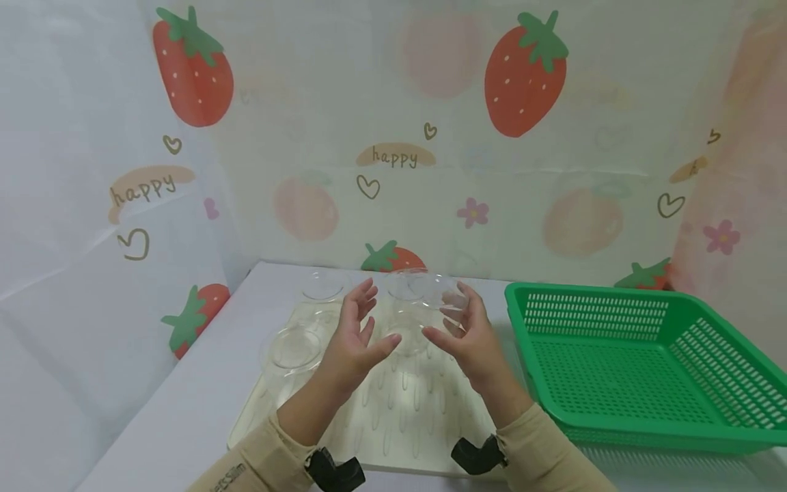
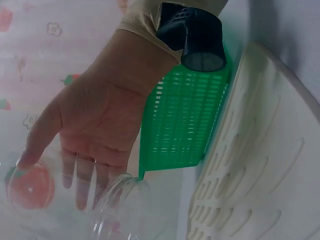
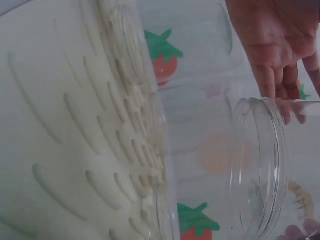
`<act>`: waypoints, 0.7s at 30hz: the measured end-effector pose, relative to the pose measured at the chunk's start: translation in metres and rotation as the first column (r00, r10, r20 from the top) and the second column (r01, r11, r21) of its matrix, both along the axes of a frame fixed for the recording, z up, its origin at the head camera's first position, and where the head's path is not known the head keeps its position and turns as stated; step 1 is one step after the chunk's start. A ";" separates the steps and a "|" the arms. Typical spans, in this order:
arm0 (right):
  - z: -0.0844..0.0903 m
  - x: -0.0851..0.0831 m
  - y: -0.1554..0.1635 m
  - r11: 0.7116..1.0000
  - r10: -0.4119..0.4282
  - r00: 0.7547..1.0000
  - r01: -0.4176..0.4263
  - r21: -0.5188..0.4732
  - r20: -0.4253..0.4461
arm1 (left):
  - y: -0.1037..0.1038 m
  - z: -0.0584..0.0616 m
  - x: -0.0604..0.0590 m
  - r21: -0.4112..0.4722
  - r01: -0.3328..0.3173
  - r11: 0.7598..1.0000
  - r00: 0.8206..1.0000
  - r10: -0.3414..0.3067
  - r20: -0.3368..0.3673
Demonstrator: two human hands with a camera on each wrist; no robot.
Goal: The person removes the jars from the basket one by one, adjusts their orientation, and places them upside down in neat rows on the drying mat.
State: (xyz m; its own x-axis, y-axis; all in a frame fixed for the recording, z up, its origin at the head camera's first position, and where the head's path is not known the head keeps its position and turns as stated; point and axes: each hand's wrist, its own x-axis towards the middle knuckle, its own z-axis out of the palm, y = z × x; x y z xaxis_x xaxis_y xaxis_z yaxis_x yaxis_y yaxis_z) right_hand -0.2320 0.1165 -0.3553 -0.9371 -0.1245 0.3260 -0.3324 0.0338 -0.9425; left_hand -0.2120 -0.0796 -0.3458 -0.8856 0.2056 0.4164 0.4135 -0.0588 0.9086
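My left hand (image 1: 352, 345) is raised over the draining mat (image 1: 393, 437), its fingers spread and slightly bent, palm facing inward. Across from it, my right hand (image 1: 472, 335) has its thumb apart from bent fingers, and nothing is gripped. Between and beyond the hands stand clear jars (image 1: 408, 335), see-through enough that their outlines overlap. Some right fingers show through the clear wall of one. In the right wrist view a ridged jar rim (image 3: 270, 170) lies close by the left hand's fingertips. The left wrist view has a clear jar (image 2: 122, 207) overlapping the right fingertips.
More clear jars (image 1: 296, 348) stand on the mat's left side, with another clear jar (image 1: 322, 285) at the back. A green slotted basket (image 1: 615, 383) sits at the right. Behind the white table (image 1: 154, 424) hangs a strawberry-print curtain (image 1: 393, 82).
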 end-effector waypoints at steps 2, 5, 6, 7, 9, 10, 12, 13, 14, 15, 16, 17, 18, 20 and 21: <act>-0.004 -0.001 0.000 0.998 0.014 1.000 -0.015 0.065 0.010 | 0.000 -0.001 0.001 -0.031 -0.006 1.000 1.000 0.006 0.004; -0.008 -0.001 0.000 0.988 0.036 0.999 -0.038 0.149 0.018 | -0.001 -0.003 0.002 -0.053 -0.014 0.999 1.000 0.015 0.013; -0.010 -0.001 0.001 0.984 0.041 0.999 -0.044 0.174 0.021 | -0.001 -0.004 0.003 -0.058 -0.013 0.998 1.000 0.014 0.020; -0.012 -0.001 0.000 0.981 0.052 0.998 -0.055 0.188 0.023 | -0.002 -0.004 0.003 -0.062 -0.013 0.998 1.000 0.014 0.025; -0.015 -0.001 -0.001 0.973 0.068 0.997 -0.073 0.218 0.030 | -0.004 -0.004 0.003 -0.066 -0.008 0.998 1.000 0.010 0.025; -0.016 -0.002 -0.001 0.970 0.077 0.996 -0.083 0.230 0.035 | -0.005 -0.004 0.004 -0.068 -0.007 0.998 1.000 0.008 0.025; -0.019 -0.003 -0.002 0.961 0.088 0.995 -0.098 0.260 0.049 | -0.007 -0.004 0.003 -0.067 -0.002 0.998 1.000 0.003 0.022; -0.021 -0.003 -0.002 0.956 0.093 0.994 -0.106 0.272 0.059 | -0.007 -0.004 0.003 -0.065 0.000 0.998 1.000 0.001 0.023; -0.022 -0.003 -0.002 0.951 0.097 0.993 -0.114 0.287 0.073 | -0.008 -0.004 0.003 -0.061 0.003 0.998 1.000 -0.002 0.027; -0.024 -0.002 -0.003 0.947 0.097 0.991 -0.119 0.299 0.087 | -0.008 -0.004 0.004 -0.059 0.005 0.998 0.999 -0.003 0.035; -0.025 -0.002 -0.003 0.943 0.102 0.990 -0.129 0.306 0.101 | -0.009 -0.004 0.004 -0.057 0.008 0.998 0.999 -0.006 0.046; -0.027 -0.002 -0.003 0.941 0.105 0.988 -0.136 0.310 0.116 | -0.009 -0.005 0.005 -0.054 0.012 0.998 0.998 -0.009 0.055; -0.029 -0.002 -0.003 0.938 0.112 0.986 -0.147 0.315 0.126 | -0.009 -0.005 0.005 -0.052 0.014 0.999 0.998 -0.010 0.065; -0.031 -0.001 -0.002 0.929 0.130 0.981 -0.172 0.328 0.145 | -0.010 -0.006 0.006 -0.046 0.019 0.999 0.997 -0.015 0.078; -0.032 -0.001 -0.001 0.925 0.145 0.978 -0.188 0.332 0.149 | -0.010 -0.006 0.006 -0.045 0.021 0.999 0.997 -0.018 0.080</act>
State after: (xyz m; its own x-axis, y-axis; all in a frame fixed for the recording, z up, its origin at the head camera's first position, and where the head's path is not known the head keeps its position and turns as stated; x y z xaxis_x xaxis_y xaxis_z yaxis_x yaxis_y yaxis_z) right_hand -0.2331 0.1156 -0.3876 -0.9225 -0.3660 0.1228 -0.2471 0.3152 -0.9163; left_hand -0.2064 -0.0896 -0.3519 -0.9113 0.2404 0.3342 0.3387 -0.0233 0.9406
